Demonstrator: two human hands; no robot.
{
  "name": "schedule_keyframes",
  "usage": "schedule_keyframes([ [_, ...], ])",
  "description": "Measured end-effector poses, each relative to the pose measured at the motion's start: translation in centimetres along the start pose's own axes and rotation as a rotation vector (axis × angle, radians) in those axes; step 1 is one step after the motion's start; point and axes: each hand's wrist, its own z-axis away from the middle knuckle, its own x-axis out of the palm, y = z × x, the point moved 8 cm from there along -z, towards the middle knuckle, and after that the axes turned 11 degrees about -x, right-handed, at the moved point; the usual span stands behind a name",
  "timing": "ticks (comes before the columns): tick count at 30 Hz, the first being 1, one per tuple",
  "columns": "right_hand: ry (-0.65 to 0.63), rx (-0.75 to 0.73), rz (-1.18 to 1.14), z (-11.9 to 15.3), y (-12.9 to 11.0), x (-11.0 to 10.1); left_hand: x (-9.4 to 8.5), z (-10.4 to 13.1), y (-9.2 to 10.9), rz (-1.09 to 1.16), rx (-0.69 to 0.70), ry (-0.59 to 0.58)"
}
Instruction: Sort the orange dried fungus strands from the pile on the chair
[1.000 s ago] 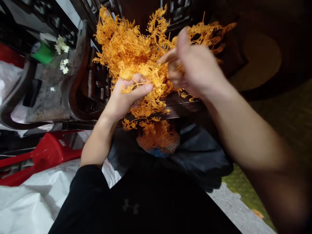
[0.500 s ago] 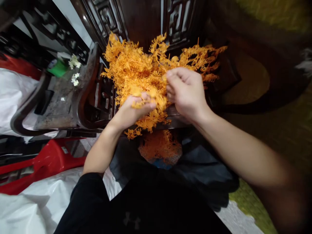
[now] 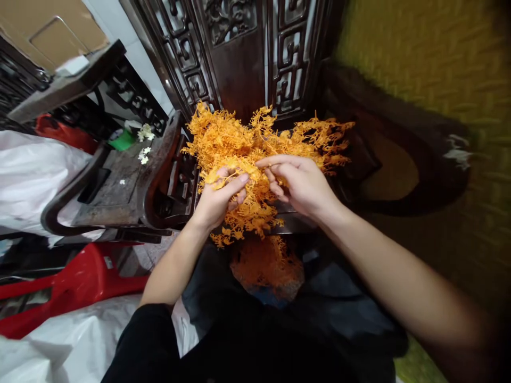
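A tangled heap of orange, branching plastic-looking pieces (image 3: pixel 223 135) is piled on the seat of a dark carved wooden chair (image 3: pixel 243 80). My left hand (image 3: pixel 221 197) is closed around a bunch of these orange pieces (image 3: pixel 235 173), thumb laid across the top. Close to its right is my right hand (image 3: pixel 301 183), index finger reaching toward the bunch and the other fingers curled. Bits of orange show by its fingers, but what they grip, if anything, is too small to make out. Between my knees, below the seat edge, more orange pieces fill a clear bag (image 3: pixel 267 271).
To the left stands another dark wooden chair (image 3: pixel 112 205) with a green tape roll (image 3: pixel 122 139) and small pale flowers (image 3: pixel 144 154) on it. A red plastic stool (image 3: pixel 91 276) and white sacks (image 3: pixel 35 175) lie nearby. A curved armrest (image 3: pixel 439 181) borders the right side.
My right hand's index finger has stretched out toward the left hand. The bunch stays in my left hand. The view has tilted up, showing more of the chair back.
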Motion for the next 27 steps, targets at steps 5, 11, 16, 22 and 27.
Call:
schedule_keyframes([
  [5, -0.108, -0.307, 0.339, 0.2, -2.4, 0.9, 0.1, 0.2, -0.2, -0.004, 0.041, 0.019],
  [11, 0.197, -0.551, 0.482, -0.6, -3.9, -1.8, 1.4, 0.7, -1.5, -0.011, -0.135, -0.117],
  [16, 0.262, -0.551, 0.427, -1.6, -3.2, -3.0, 2.6, 0.7, -1.4, 0.109, -0.212, -0.214],
  [22, 0.075, -0.462, 0.416, -0.9, -2.8, -0.9, 2.0, 0.3, -1.1, 0.049, -0.147, -0.125],
  [27, -0.014, -0.428, 0.415, 0.1, -3.2, 0.8, 1.6, -0.1, -0.9, 0.04, -0.066, -0.085],
])
